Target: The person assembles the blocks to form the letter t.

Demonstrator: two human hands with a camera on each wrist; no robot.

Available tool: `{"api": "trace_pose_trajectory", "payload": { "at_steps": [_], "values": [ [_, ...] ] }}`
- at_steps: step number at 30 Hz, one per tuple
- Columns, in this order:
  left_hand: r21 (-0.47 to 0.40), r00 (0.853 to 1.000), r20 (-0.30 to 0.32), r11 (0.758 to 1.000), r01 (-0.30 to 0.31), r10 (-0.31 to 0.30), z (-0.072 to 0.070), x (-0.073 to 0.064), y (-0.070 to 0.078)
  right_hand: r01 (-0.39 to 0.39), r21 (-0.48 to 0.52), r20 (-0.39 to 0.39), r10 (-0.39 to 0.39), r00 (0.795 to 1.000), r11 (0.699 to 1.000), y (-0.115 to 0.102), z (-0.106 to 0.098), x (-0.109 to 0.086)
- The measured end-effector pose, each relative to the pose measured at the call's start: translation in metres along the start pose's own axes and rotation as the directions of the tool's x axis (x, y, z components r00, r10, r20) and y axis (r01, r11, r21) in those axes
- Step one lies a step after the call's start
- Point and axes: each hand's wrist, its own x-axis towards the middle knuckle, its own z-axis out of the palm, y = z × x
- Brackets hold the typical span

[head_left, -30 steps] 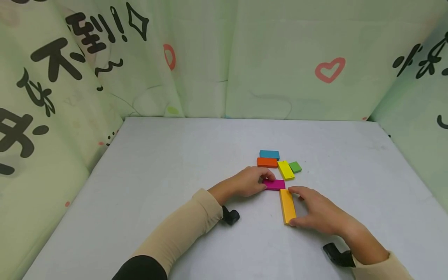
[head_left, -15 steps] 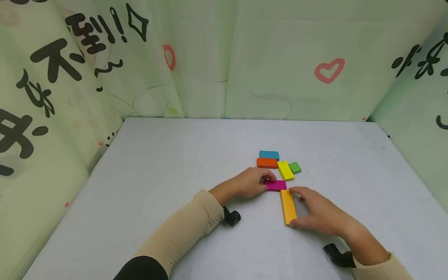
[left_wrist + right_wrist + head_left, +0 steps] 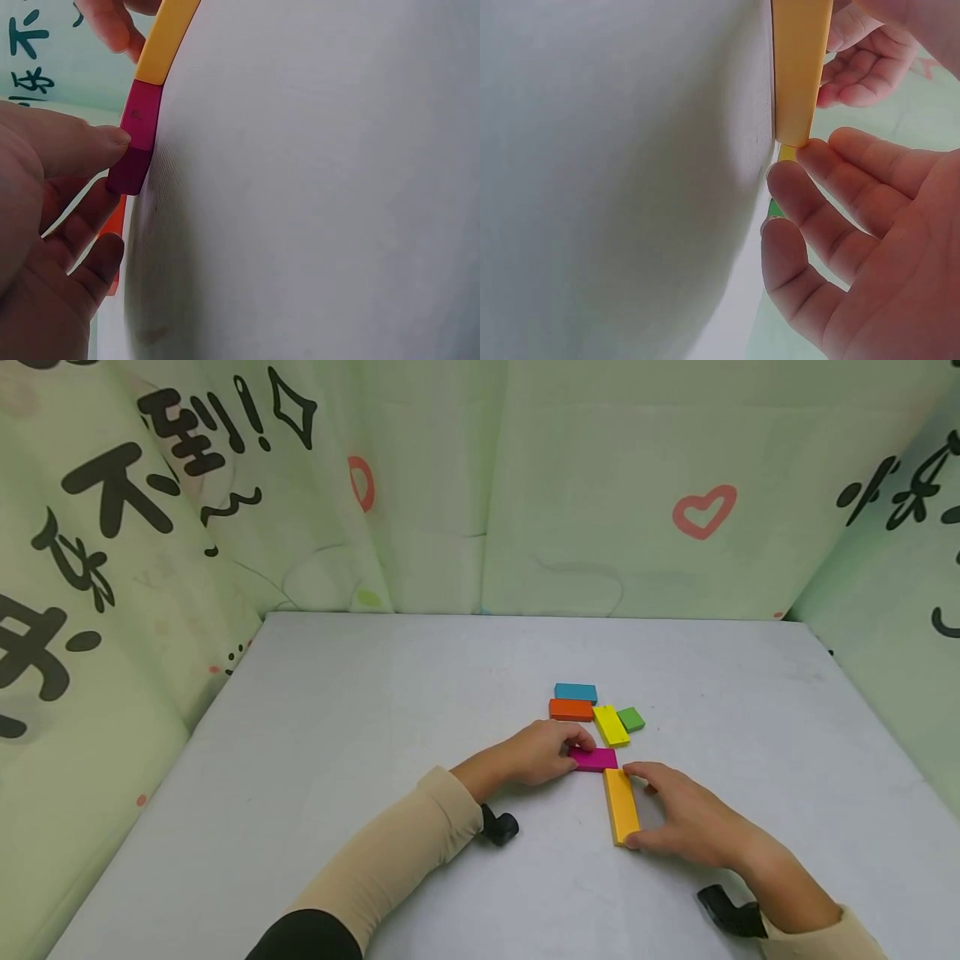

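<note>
My left hand [image 3: 536,753] pinches a magenta block [image 3: 597,761] by its left end, thumb on the near side and fingers at the far side. My right hand [image 3: 693,814] holds a longer amber-yellow block [image 3: 622,807] lengthwise, thumb at the near end and index finger at the far end. The amber block's far end touches the magenta block's near side by its right end, as the left wrist view also shows. In the right wrist view, the other right-hand fingers [image 3: 787,251] spread beside the amber block. Both blocks lie flat on the white table.
Behind the hands, an orange-red block [image 3: 571,710] lies against a blue block [image 3: 576,692]. To their right a tilted lemon-yellow block [image 3: 611,726] touches a small green block [image 3: 631,719]. Printed green curtains [image 3: 585,485] surround the white tabletop [image 3: 375,693].
Both hands have shifted slightly right and nearer, carrying the magenta and amber blocks along in contact. The blocks behind have stayed in place.
</note>
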Motion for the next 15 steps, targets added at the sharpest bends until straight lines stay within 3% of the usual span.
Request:
{"api": "trace_pose_trajectory", "payload": {
  "at_steps": [8,15],
  "values": [
    [0.002,1.0,-0.003,1.0,0.0,0.0,0.0003,-0.0002,0.0001,0.014,0.0,-0.008,-0.014,1.0,1.0,0.0009,-0.0001,-0.0017],
    [0.04,0.999,-0.015,0.998,-0.044,0.045,0.0004,-0.0007,0.0004,0.006,0.01,0.001,-0.006,1.0,1.0,0.0009,-0.0007,-0.0016]
  ]
}}
